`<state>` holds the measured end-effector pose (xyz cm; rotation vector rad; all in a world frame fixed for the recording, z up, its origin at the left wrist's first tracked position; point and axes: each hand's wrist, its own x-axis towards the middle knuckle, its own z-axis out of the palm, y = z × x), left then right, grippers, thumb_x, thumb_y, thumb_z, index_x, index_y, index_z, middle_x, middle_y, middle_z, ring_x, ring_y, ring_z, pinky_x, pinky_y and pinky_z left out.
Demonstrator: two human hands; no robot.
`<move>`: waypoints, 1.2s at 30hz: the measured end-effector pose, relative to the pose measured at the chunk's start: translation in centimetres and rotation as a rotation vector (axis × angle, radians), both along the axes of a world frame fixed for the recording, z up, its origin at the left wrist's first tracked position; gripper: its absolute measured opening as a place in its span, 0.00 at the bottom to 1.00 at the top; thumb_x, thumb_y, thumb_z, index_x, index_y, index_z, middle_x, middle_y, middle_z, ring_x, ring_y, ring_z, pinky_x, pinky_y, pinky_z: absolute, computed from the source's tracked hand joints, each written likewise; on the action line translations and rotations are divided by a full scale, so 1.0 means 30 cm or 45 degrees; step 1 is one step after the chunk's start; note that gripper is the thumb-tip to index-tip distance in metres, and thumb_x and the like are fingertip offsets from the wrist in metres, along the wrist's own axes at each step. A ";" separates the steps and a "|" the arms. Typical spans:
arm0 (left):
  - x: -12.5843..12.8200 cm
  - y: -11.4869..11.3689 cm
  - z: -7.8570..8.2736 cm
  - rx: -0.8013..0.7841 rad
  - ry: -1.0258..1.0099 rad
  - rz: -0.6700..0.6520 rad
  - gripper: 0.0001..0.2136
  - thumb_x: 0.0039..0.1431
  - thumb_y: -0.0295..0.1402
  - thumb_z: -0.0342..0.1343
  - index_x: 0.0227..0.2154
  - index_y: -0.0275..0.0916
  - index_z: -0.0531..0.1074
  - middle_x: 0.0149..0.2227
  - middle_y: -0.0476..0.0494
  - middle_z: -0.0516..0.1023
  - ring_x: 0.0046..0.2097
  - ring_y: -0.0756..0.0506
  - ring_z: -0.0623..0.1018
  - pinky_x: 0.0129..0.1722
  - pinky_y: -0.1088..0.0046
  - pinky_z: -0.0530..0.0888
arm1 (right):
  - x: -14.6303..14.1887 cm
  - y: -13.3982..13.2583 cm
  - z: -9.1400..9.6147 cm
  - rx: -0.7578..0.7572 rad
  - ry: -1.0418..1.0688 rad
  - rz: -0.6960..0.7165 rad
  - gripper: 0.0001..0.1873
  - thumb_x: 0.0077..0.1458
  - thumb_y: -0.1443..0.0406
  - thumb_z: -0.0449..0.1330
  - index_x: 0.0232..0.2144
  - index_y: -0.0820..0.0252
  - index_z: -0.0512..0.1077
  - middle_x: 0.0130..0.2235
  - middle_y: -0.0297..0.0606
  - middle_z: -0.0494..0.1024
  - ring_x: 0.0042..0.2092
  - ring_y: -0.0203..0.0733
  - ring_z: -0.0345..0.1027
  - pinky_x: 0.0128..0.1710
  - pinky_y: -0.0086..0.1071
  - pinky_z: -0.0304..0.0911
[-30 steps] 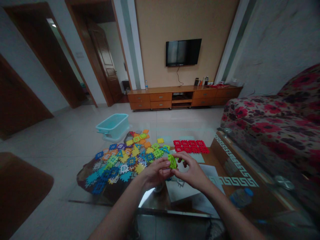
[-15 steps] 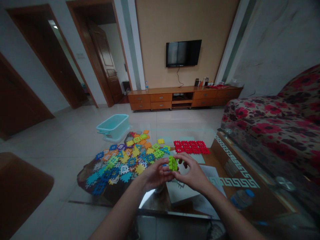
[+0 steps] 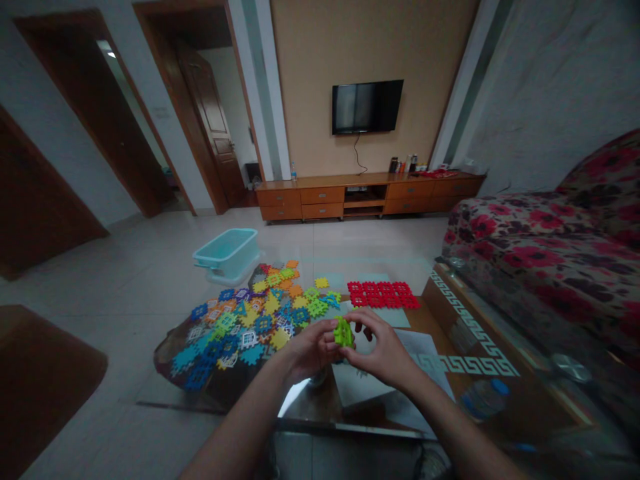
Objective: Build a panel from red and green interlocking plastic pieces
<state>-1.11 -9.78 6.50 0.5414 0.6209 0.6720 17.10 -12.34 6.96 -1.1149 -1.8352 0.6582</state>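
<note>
Between my two hands is a lime-green block of interlocking plastic tiles [image 3: 343,332], held up over the near part of the glass table. My left hand [image 3: 313,347] grips its left side with curled fingers. On the other side, my right hand [image 3: 377,343] pinches it between thumb and fingers. Left of my hands spreads a pile of interlocking tiles [image 3: 270,305] in blue, yellow, orange, green and white. Beyond my right hand lies a flat panel of joined red tiles [image 3: 383,295]. A white box-like object [image 3: 357,387] sits beneath my hands, partly covered by them.
An aqua plastic bin [image 3: 227,257] stands past the pile at the left. A water bottle with a blue cap [image 3: 485,399] is at the right, near white paper [image 3: 425,347]. Farther off are a flowered sofa [image 3: 545,227] and a low wooden cabinet [image 3: 323,197] under a television [image 3: 367,107].
The green block has turned slightly and shifted a little left in my hands. My right fingers have moved a bit with it. The tile pile and red panel look the same.
</note>
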 end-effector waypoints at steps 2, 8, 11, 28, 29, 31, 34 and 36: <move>0.002 0.000 0.002 0.028 0.007 0.035 0.14 0.54 0.35 0.63 0.41 0.32 0.73 0.35 0.39 0.80 0.35 0.46 0.80 0.38 0.73 0.73 | 0.001 0.002 0.000 -0.008 -0.006 -0.011 0.23 0.44 0.68 0.65 0.45 0.53 0.72 0.44 0.38 0.74 0.43 0.44 0.68 0.41 0.39 0.66; 0.005 0.002 -0.005 0.086 0.025 0.126 0.14 0.54 0.34 0.65 0.41 0.34 0.72 0.37 0.39 0.80 0.35 0.46 0.80 0.38 0.73 0.74 | 0.004 0.004 0.007 -0.008 -0.004 -0.015 0.22 0.45 0.67 0.65 0.45 0.53 0.72 0.45 0.39 0.75 0.42 0.44 0.68 0.40 0.38 0.66; 0.005 0.000 -0.007 0.098 0.020 0.108 0.14 0.54 0.34 0.65 0.41 0.34 0.72 0.37 0.39 0.79 0.36 0.46 0.80 0.38 0.73 0.74 | 0.004 0.003 0.007 0.005 0.002 -0.004 0.22 0.45 0.67 0.65 0.46 0.53 0.72 0.45 0.39 0.74 0.42 0.44 0.68 0.40 0.38 0.66; 0.011 0.002 0.006 0.008 0.013 0.095 0.13 0.59 0.37 0.58 0.43 0.33 0.71 0.33 0.39 0.81 0.36 0.44 0.82 0.36 0.73 0.75 | -0.002 0.003 0.004 0.033 0.024 0.003 0.23 0.43 0.68 0.64 0.46 0.55 0.72 0.45 0.38 0.74 0.40 0.41 0.67 0.35 0.34 0.64; 0.010 0.002 0.006 0.010 0.014 0.094 0.13 0.59 0.37 0.58 0.42 0.33 0.71 0.33 0.39 0.81 0.35 0.44 0.81 0.36 0.72 0.76 | -0.002 0.002 0.002 0.034 0.020 0.003 0.24 0.43 0.68 0.64 0.46 0.54 0.72 0.46 0.39 0.74 0.41 0.42 0.67 0.36 0.34 0.64; 0.010 0.001 0.008 0.024 0.016 0.094 0.14 0.59 0.38 0.58 0.42 0.32 0.72 0.32 0.39 0.80 0.34 0.45 0.81 0.35 0.72 0.76 | -0.001 0.001 0.000 0.040 0.008 0.003 0.24 0.43 0.68 0.64 0.46 0.54 0.71 0.46 0.38 0.74 0.42 0.42 0.67 0.38 0.35 0.65; 0.012 -0.001 0.011 0.037 0.025 0.094 0.14 0.57 0.38 0.60 0.42 0.33 0.72 0.33 0.41 0.80 0.34 0.45 0.81 0.35 0.73 0.75 | -0.001 -0.001 0.000 0.052 -0.011 0.014 0.25 0.44 0.69 0.64 0.47 0.53 0.71 0.47 0.38 0.73 0.43 0.42 0.68 0.40 0.37 0.66; 0.013 -0.001 0.010 0.042 0.027 0.087 0.14 0.56 0.36 0.61 0.41 0.32 0.73 0.33 0.41 0.80 0.34 0.46 0.81 0.34 0.74 0.75 | -0.001 -0.003 0.002 0.058 -0.028 0.019 0.25 0.44 0.69 0.65 0.47 0.52 0.71 0.47 0.38 0.73 0.44 0.42 0.68 0.42 0.38 0.66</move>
